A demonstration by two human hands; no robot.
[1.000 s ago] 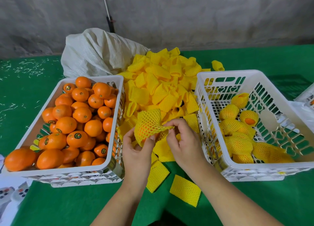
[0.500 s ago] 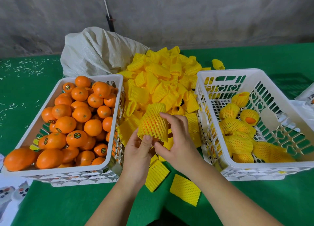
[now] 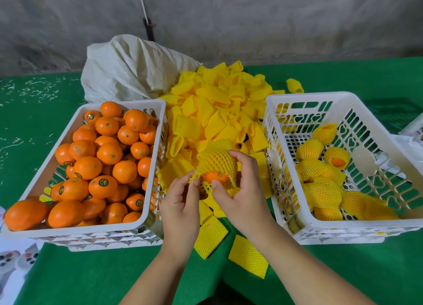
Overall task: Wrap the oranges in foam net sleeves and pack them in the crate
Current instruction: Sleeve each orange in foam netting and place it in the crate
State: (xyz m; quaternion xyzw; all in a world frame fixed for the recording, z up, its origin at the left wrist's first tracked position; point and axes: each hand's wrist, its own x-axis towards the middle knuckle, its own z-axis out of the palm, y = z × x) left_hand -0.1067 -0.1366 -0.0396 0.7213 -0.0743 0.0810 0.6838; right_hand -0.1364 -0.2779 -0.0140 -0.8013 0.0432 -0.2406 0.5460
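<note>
At the centre of the frame, both hands work one orange [image 3: 216, 177] inside a yellow foam net sleeve [image 3: 215, 159]. The right hand [image 3: 243, 190] cups the wrapped fruit from the right, fingers curled over its top and thumb pressed under the exposed orange face, so the fruit cannot slip out while the net is stretched. The left hand [image 3: 180, 204] pinches the sleeve's loose lower-left edge between thumb and fingertips, apparently to draw the mesh further over the fruit; whether it also touches the orange itself is hard to tell. Only a small orange patch shows at the sleeve's open end, so I judge the wrapping nearly done.

Just behind the hands, in the upper middle, lies the pile of spare sleeves [image 3: 215, 112], kept between the two crates so either hand reaches it easily; a few flat sleeves [image 3: 248, 255] have strayed onto the green table [image 3: 68, 279] near the wrists. At the left stands the supply crate [image 3: 91, 232], heaped with bare oranges [image 3: 100, 158]. At the right, the packing crate [image 3: 343, 228] holds the wrapped oranges [image 3: 320, 181], gathered toward its near and middle part. A white sack [image 3: 128, 73] slumps in the upper left, behind the supply crate.
</note>
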